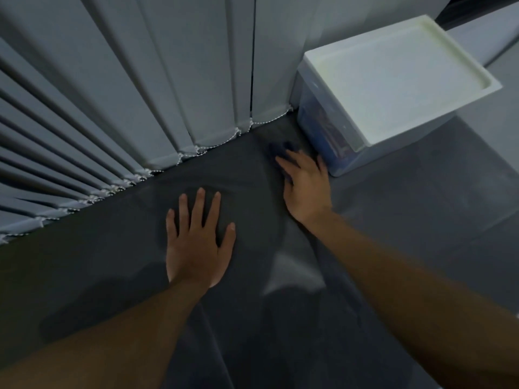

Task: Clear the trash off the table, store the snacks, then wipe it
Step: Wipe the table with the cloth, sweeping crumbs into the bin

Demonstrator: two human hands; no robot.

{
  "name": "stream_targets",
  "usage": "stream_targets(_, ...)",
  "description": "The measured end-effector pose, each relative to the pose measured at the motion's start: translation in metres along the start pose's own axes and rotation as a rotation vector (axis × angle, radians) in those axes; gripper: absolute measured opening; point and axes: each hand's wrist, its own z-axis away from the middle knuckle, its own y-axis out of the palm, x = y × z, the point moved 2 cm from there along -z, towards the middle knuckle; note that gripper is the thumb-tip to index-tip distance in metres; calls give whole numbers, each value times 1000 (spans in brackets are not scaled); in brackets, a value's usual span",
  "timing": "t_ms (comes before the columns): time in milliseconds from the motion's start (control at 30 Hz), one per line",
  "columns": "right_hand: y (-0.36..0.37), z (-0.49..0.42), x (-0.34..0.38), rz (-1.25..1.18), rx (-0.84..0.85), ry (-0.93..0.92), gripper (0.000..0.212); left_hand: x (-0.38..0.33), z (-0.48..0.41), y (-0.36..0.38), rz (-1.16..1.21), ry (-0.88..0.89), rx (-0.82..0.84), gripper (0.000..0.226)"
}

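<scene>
Wiping seemed under way: the right hand (304, 189) pressed a dark cloth (280, 148) flat-fingered onto the table (112, 276), just beside a lidded box (393, 80) apparently holding snacks. The left hand (196, 240) lay flat and empty. No trash showed; wiping looked unfinished.

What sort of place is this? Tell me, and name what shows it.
Likely a home or office room beside a window: grey vertical blinds hang behind the dark table, a white lidded storage box stands on it, and the right hand presses a dark blue cloth beside that box.
</scene>
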Motion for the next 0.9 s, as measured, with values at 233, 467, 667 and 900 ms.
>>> stream_targets(233, -1, 99, 12, -106, 103, -334, 46, -2, 1, -4, 20, 2, 1, 67)
stream_targets(467, -32, 121, -33, -42, -51, 168, 49, -13, 15, -12, 72, 154, -53, 56)
stream_targets(667, -39, 216, -31, -52, 145, -434, 42, -40, 21, -18, 79, 237, 0, 57)
stream_targets(900, -71, 230, -82, -44, -160, 214, 42, -98, 42, -6, 85, 268, 61, 62)
